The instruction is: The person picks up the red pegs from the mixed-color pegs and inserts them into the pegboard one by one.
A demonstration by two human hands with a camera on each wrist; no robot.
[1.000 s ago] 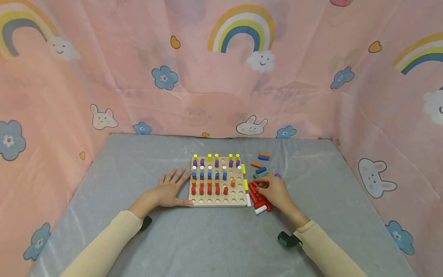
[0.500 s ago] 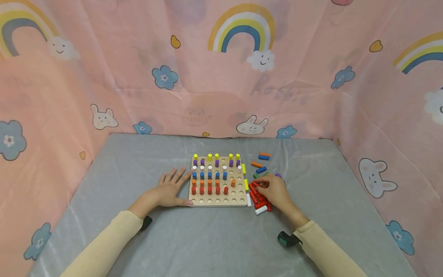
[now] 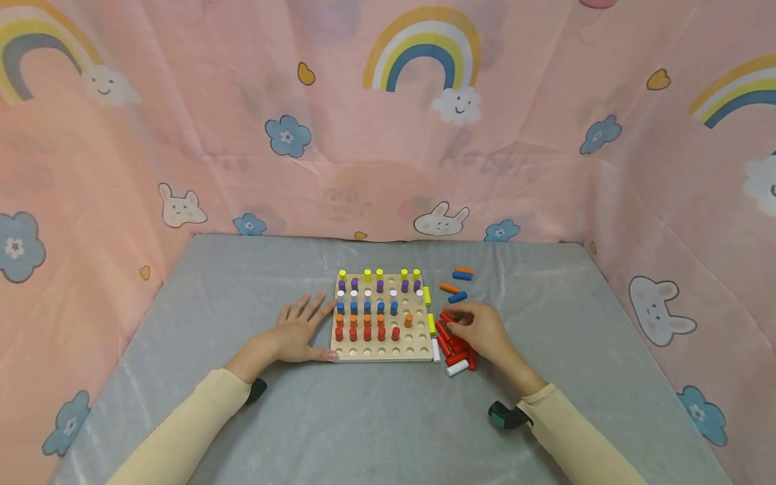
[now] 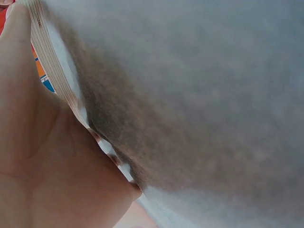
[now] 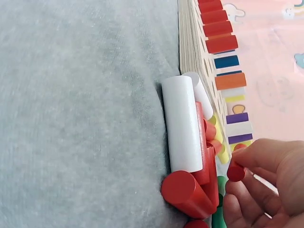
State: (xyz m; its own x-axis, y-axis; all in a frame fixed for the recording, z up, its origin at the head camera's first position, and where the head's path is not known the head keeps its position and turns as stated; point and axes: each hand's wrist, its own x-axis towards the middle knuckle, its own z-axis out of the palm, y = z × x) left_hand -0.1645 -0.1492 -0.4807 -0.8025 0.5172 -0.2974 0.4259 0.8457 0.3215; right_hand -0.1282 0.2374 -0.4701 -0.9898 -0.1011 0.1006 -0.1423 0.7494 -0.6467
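A wooden pegboard [image 3: 366, 351] holds rows of standing pegs in yellow, purple, white, blue, orange and red. My left hand [image 3: 297, 331] lies with spread fingers at the board's left edge, its thumb on the near left corner. In the left wrist view, the palm [image 4: 52, 156] hides most of the board. At the right, my right hand [image 3: 481, 331] hovers over a pile of red pegs [image 3: 444, 345]. Thumb and fingers pinch one red peg [image 5: 236, 170], which the right wrist view shows clear of the pile.
A white peg [image 3: 457, 368] lies on the pile's near side. Two yellow pegs [image 3: 432, 324] and another white peg [image 3: 436, 350] lie along the board's right edge. Blue pegs [image 3: 457, 297] and orange pegs [image 3: 449, 287] are scattered behind. A green peg [image 5: 219, 216] shows beneath the right hand.
My right hand has risen slightly from the pile with a red peg between its fingertips, and now covers the green pegs in the head view. The left hand stays in place.
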